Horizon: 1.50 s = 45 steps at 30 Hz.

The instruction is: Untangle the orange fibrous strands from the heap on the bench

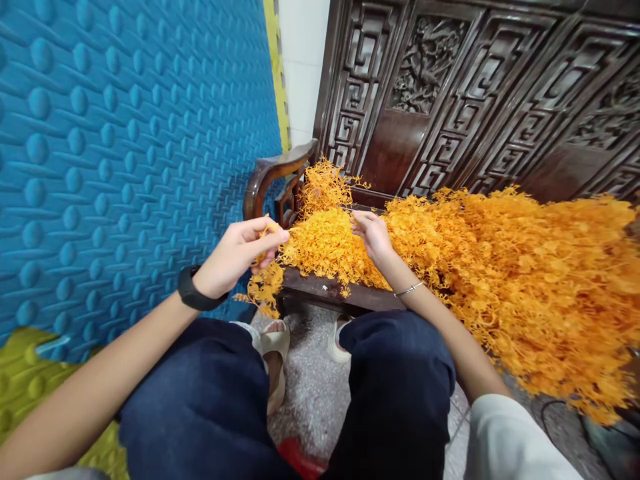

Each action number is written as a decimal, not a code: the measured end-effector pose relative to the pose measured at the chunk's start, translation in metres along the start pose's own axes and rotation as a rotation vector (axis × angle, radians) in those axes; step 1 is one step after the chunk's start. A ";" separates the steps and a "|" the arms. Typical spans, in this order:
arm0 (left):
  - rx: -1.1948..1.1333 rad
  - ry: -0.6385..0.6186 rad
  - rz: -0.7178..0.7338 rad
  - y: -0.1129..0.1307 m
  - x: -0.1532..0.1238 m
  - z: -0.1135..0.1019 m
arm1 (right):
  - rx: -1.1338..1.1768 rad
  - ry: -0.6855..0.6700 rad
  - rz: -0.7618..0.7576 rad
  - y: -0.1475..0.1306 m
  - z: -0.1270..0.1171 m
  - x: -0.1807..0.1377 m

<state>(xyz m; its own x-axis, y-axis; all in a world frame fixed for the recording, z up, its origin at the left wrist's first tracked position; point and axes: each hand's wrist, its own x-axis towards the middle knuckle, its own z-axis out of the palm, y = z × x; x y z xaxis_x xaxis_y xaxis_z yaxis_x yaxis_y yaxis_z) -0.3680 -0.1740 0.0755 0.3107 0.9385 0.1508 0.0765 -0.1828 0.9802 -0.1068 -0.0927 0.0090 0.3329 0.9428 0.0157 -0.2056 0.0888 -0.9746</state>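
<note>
My left hand (246,250), with a black band on the wrist, is closed on a sprig of orange artificial foliage (267,285). Its lacy, curly pieces hang below my fingers, beyond the front edge of the dark wooden bench (320,291). Above a low heap of loose orange pieces (325,240) on the seat is my right hand (371,233), wearing a thin bracelet. Its fingertips are drawn together beside a thin strand; whatever they grip is too small to make out. A second orange clump (325,187) sits behind the heap, by the armrest.
A large mass of orange foliage (545,267) spreads over the bench to the right. The curved armrest (260,183) and carved backrest (410,147) bound the seat. Blue foam matting (125,167) covers the left side. Something red (303,457) lies on the floor between my legs.
</note>
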 end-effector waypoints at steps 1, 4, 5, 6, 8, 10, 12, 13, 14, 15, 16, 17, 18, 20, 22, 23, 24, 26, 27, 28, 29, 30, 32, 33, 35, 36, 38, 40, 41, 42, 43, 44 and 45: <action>-0.009 -0.011 -0.006 -0.001 0.003 0.001 | -0.038 -0.013 -0.031 0.004 0.005 0.003; -0.032 -0.026 -0.005 -0.004 0.008 0.004 | -0.156 0.021 -0.059 0.017 0.016 0.016; -0.038 -0.037 -0.010 -0.005 0.009 0.004 | -0.186 0.045 -0.060 0.022 0.019 0.022; -0.043 -0.052 -0.022 -0.006 0.010 0.004 | -0.209 0.068 -0.064 0.026 0.021 0.028; -0.051 -0.082 -0.056 -0.007 0.010 0.003 | -0.226 0.111 -0.075 0.032 0.025 0.039; -0.060 -0.097 -0.085 -0.009 0.010 0.002 | -0.243 0.155 -0.113 0.035 0.028 0.049; -0.073 -0.094 -0.094 -0.011 0.009 0.000 | -0.292 0.206 -0.178 0.037 0.031 0.056; -0.080 -0.090 -0.092 -0.011 0.009 0.000 | -0.325 0.230 -0.207 0.037 0.032 0.059; -0.087 -0.083 -0.087 -0.012 0.010 -0.001 | -0.356 0.246 -0.227 0.038 0.032 0.062; -0.091 -0.076 -0.084 -0.012 0.010 -0.001 | -0.380 0.251 -0.236 0.039 0.033 0.063; -0.095 -0.067 -0.082 -0.013 0.010 -0.001 | -0.392 0.246 -0.233 0.039 0.033 0.064; -0.098 -0.060 -0.082 -0.013 0.011 -0.001 | -0.396 0.235 -0.227 0.040 0.034 0.064; -0.102 -0.055 -0.082 -0.012 0.011 -0.001 | -0.394 0.219 -0.223 0.041 0.034 0.063; -0.112 -0.048 -0.078 -0.012 0.012 0.000 | -0.388 0.196 -0.224 0.039 0.036 0.058; -0.123 -0.049 -0.072 -0.011 0.013 0.002 | -0.352 0.149 -0.236 0.031 0.042 0.046; -0.127 -0.052 -0.071 -0.011 0.013 0.003 | -0.317 0.086 -0.233 0.024 0.045 0.038; -0.130 -0.057 -0.070 -0.011 0.014 0.004 | -0.272 -0.008 -0.221 0.016 0.050 0.028; -0.136 -0.053 -0.060 -0.011 0.015 0.007 | -0.175 -0.271 -0.161 -0.004 0.060 0.005; -0.143 -0.036 -0.046 -0.011 0.015 0.008 | -0.136 -0.385 -0.135 -0.015 0.065 -0.007; -0.150 -0.012 -0.027 -0.011 0.016 0.009 | -0.103 -0.464 -0.121 -0.025 0.069 -0.019; -0.159 0.017 -0.005 -0.011 0.016 0.011 | -0.073 -0.518 -0.113 -0.034 0.072 -0.030; -0.168 0.046 0.017 -0.011 0.016 0.012 | -0.052 -0.555 -0.110 -0.042 0.074 -0.039; -0.189 0.091 0.059 -0.011 0.016 0.013 | -0.029 -0.612 -0.110 -0.053 0.075 -0.054; -0.199 0.106 0.076 -0.011 0.016 0.013 | -0.029 -0.637 -0.108 -0.056 0.074 -0.059; -0.218 0.126 0.106 -0.012 0.017 0.012 | -0.047 -0.683 -0.100 -0.057 0.072 -0.064; -0.224 0.132 0.118 -0.012 0.017 0.012 | -0.066 -0.707 -0.092 -0.055 0.071 -0.065; -0.229 0.129 0.133 -0.013 0.017 0.012 | -0.117 -0.768 -0.075 -0.051 0.072 -0.066; -0.229 0.115 0.144 -0.014 0.017 0.013 | -0.152 -0.838 -0.069 -0.047 0.074 -0.067; -0.229 0.108 0.153 -0.015 0.018 0.014 | -0.155 -0.859 -0.072 -0.045 0.075 -0.067; -0.228 0.107 0.165 -0.015 0.018 0.015 | -0.146 -0.861 -0.084 -0.044 0.076 -0.067; -0.225 0.109 0.175 -0.015 0.018 0.015 | -0.130 -0.846 -0.099 -0.044 0.076 -0.067; -0.221 0.114 0.182 -0.014 0.018 0.015 | -0.113 -0.817 -0.115 -0.044 0.076 -0.067; -0.219 0.115 0.182 -0.014 0.018 0.016 | -0.101 -0.785 -0.132 -0.044 0.076 -0.066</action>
<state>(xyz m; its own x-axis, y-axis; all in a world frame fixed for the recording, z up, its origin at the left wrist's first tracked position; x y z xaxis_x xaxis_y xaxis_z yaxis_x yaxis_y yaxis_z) -0.3488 -0.1594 0.0624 0.1903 0.9253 0.3281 -0.1803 -0.2956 0.9382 -0.1897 -0.1345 0.0682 -0.4038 0.8806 0.2480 -0.1129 0.2211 -0.9687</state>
